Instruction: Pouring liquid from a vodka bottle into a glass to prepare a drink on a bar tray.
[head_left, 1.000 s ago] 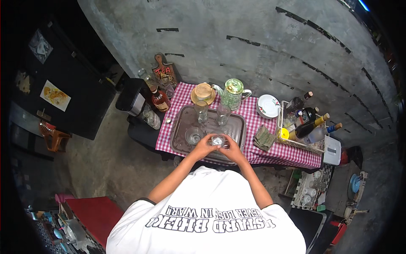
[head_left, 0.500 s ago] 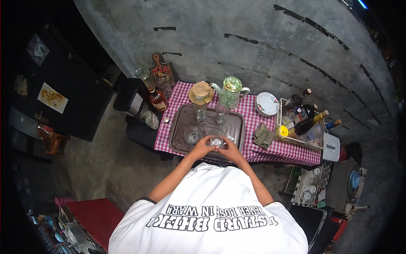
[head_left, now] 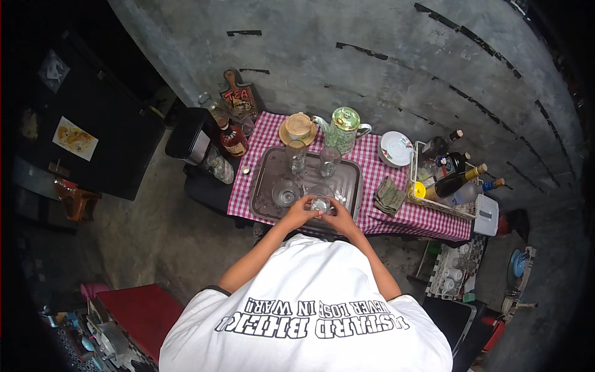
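A gray wall point(head_left: 372, 80) with dark strips is at the back. In front of it, a pink and white checked cloth point(head_left: 416, 227) is on a table. A brown tray point(head_left: 270, 168) lies flat on the cloth. To the right is a white basket point(head_left: 441, 208) with bottles point(head_left: 445, 186) leaning in it. A green pot point(head_left: 342, 133) stands behind the tray, and plates point(head_left: 393, 152) sit to its right. A dull green rag point(head_left: 389, 196) lies between the tray and the basket.

The left hand point(head_left: 302, 212) and right hand point(head_left: 340, 218) hold one clear held glass point(head_left: 320, 205) over the front part of the tray. Their fingers are bent and pinch it from both sides. I cannot tell if it touches the tray. Two tall glasses point(head_left: 297, 158) stand farther back on the tray. A wide glass point(head_left: 285, 194) sits just left of the held glass. A tiny white cap point(head_left: 246, 170) lies left of the tray.
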A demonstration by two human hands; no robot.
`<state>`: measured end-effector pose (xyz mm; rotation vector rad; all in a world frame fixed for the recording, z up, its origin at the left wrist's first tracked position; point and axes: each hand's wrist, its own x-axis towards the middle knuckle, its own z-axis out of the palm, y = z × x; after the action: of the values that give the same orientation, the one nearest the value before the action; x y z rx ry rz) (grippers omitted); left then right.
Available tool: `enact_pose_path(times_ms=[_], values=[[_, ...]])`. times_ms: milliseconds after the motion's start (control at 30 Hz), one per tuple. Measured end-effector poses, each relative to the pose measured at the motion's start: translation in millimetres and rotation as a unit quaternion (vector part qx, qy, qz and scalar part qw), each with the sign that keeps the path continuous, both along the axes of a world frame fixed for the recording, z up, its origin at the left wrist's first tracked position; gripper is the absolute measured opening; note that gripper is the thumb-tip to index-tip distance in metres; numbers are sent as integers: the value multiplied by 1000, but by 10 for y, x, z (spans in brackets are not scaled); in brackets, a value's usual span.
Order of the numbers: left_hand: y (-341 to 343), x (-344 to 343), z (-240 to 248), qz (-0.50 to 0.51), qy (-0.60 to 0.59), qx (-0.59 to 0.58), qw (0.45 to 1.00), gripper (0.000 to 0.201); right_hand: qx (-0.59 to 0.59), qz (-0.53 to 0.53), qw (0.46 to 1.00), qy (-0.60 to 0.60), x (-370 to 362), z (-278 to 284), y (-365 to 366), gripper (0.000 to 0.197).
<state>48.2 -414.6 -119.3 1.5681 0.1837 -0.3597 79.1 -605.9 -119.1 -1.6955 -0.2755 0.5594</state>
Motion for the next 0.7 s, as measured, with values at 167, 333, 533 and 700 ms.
enact_pose_path(times_ms=[167,333,533,700], values=[[-6,18,-114,-2,-11,-4,1000,67,-8,0,1000,19,3,2,-29,64],[-23,3,-162,11,-32,1,999,63,27,-10,999,32,13,-39,-19,64],[-11,19,-119,-15,-7,28,999,62,9,1,999,36,46,-38,-24,63],[-35,26,-36,-7,7,9,1000,63,43,-2,997,57,79,-141,-49,63]])
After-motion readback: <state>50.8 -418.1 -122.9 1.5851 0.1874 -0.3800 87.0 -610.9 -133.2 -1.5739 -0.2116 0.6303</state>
